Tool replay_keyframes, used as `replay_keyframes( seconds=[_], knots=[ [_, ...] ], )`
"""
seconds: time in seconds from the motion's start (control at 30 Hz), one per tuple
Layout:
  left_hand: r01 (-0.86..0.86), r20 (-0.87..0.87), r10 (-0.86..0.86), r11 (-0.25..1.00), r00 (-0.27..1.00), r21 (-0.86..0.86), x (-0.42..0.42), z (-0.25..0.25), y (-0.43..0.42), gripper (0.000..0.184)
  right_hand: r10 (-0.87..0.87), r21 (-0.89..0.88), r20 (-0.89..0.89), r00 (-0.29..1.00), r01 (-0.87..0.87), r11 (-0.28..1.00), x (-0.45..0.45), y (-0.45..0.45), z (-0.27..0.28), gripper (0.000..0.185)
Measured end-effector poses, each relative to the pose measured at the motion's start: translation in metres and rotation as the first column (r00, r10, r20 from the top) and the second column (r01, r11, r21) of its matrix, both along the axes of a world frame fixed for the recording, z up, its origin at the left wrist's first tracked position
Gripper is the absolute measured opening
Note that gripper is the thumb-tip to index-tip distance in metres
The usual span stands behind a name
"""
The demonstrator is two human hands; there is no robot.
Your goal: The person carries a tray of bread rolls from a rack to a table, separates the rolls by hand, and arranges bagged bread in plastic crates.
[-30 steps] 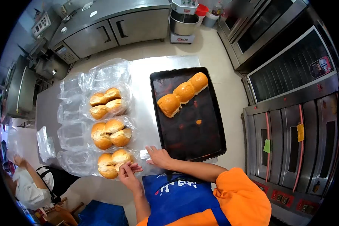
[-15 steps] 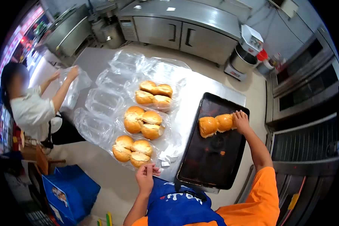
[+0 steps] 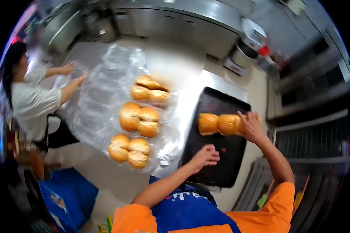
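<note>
A joined strip of golden bread buns (image 3: 228, 124) lies across the upper half of the dark baking tray (image 3: 210, 101). At its right end my right hand (image 3: 252, 127) is closed around the last bun, hiding part of it. My left hand (image 3: 205, 158) hovers over the tray's lower left part, fingers stretched out, holding nothing and apart from the bread. To the left, groups of buns sit in clear plastic packs: a far one (image 3: 148, 90), a middle one (image 3: 139, 119) and a near one (image 3: 129, 150).
Clear plastic containers (image 3: 97, 93) cover the left of the metal table (image 3: 231, 88). A co-worker (image 3: 39, 93) stands there, both hands at the plastic. A blue crate (image 3: 68, 194) is on the floor at lower left. A mixer (image 3: 243, 50) stands beyond the table, ovens (image 3: 311, 97) on the right.
My left hand has moved right from beside the near pack to above the tray. My right hand stays at the buns' right end. The co-worker's hands have lowered toward the table.
</note>
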State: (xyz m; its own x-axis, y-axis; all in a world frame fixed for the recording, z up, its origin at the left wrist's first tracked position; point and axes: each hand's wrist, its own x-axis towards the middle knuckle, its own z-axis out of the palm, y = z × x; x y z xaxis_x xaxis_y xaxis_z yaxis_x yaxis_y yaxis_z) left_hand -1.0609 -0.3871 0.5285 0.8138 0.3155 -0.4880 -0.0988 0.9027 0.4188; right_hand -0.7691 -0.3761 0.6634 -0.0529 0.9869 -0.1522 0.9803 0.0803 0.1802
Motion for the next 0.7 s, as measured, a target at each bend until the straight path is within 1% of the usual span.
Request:
replay_keyframes(
  seconds=[0.03, 0.07, 0.1, 0.13, 0.2, 0.23, 0.27, 0.33, 0.37, 0.4, 0.43, 0.5, 0.53, 0.57, 0.6, 0.63, 0.7],
  knots=[
    [-0.065, -0.029, 0.06, 0.964, 0.998, -0.257, 0.019, 0.015, 0.008, 0.075, 0.05, 0.082, 0.024, 0.998, -0.052, 0.995, -0.015, -0.014, 0.012, 0.081],
    [-0.129, -0.09, 0.098, 0.862, 0.991, -0.49, 0.039, 0.029, 0.016, 0.083, 0.111, 0.152, 0.136, 0.984, -0.132, 0.979, -0.029, -0.031, 0.016, 0.071],
    [-0.167, 0.015, 0.203, 0.847, 0.979, -0.505, 0.055, 0.029, 0.015, 0.086, 0.144, 0.178, 0.138, 0.98, -0.167, 0.97, -0.057, -0.05, 0.029, 0.066],
    [-0.223, 0.105, 0.323, 0.82, 0.941, -0.527, 0.064, 0.026, 0.013, 0.089, 0.192, 0.208, 0.133, 0.972, -0.217, 0.954, -0.085, -0.069, 0.049, 0.061],
    [-0.353, 0.08, 0.432, 0.818, 0.898, -0.454, 0.071, 0.05, 0.01, 0.084, 0.405, 0.231, -0.021, 0.914, -0.389, 0.892, -0.119, -0.122, 0.068, 0.051],
    [-0.337, 0.078, 0.404, 0.841, 0.911, -0.424, 0.065, 0.044, 0.006, 0.078, 0.495, 0.321, -0.131, 0.859, -0.436, 0.841, -0.13, -0.146, 0.074, 0.042],
    [-0.297, 0.13, 0.378, 0.862, 0.917, -0.411, 0.061, 0.045, 0.001, 0.078, 0.583, 0.425, -0.23, 0.779, -0.459, 0.781, -0.136, -0.169, 0.074, 0.034],
    [-0.094, 0.383, 0.228, 0.937, 0.895, -0.338, 0.056, 0.057, 0.001, 0.083, 0.416, 0.57, -0.36, 0.835, -0.156, 0.806, -0.138, -0.207, 0.075, 0.023],
    [-0.097, 0.374, 0.243, 0.924, 0.895, -0.37, 0.059, 0.064, -0.002, 0.09, 0.301, 0.6, -0.438, 0.847, 0.026, 0.799, -0.132, -0.227, 0.067, 0.02],
    [-0.082, 0.395, 0.219, 0.939, 0.892, -0.335, 0.059, 0.069, -0.004, 0.096, 0.197, 0.61, -0.529, 0.825, 0.209, 0.764, -0.125, -0.248, 0.059, 0.016],
    [-0.051, 0.426, 0.213, 0.931, 0.879, -0.361, 0.06, 0.074, -0.004, 0.099, 0.063, 0.578, -0.62, 0.782, 0.402, 0.71, -0.118, -0.266, 0.04, 0.015],
    [-0.002, 0.481, 0.209, 0.919, 0.852, -0.395, 0.059, 0.074, -0.006, 0.104, -0.087, 0.423, -0.824, 0.56, 0.711, 0.562, -0.104, -0.273, 0.023, 0.016],
    [0.016, 0.511, 0.208, 0.917, 0.834, -0.399, 0.059, 0.07, -0.005, 0.105, -0.037, 0.347, -0.914, 0.403, 0.826, 0.444, -0.106, -0.268, 0.019, 0.015],
    [0.03, 0.54, 0.211, 0.915, 0.815, -0.402, 0.06, 0.067, -0.005, 0.106, 0.04, 0.237, -0.97, 0.238, 0.913, 0.332, -0.111, -0.259, 0.017, 0.014],
    [0.043, 0.55, 0.21, 0.91, 0.808, -0.412, 0.059, 0.057, -0.003, 0.107, 0.131, 0.099, -0.989, 0.069, 0.967, 0.236, -0.113, -0.253, 0.013, 0.014],
    [0.049, 0.554, 0.217, 0.904, 0.804, -0.425, 0.057, 0.044, 0.0, 0.107, 0.126, 0.111, -0.989, 0.079, 0.957, 0.268, -0.109, -0.254, 0.007, 0.01],
    [0.01, 0.526, 0.232, 0.909, 0.818, -0.417, 0.05, 0.045, 0.0, 0.109, 0.123, 0.034, -0.992, -0.012, 0.931, 0.363, -0.109, -0.258, -0.01, 0.008]
  ],
)
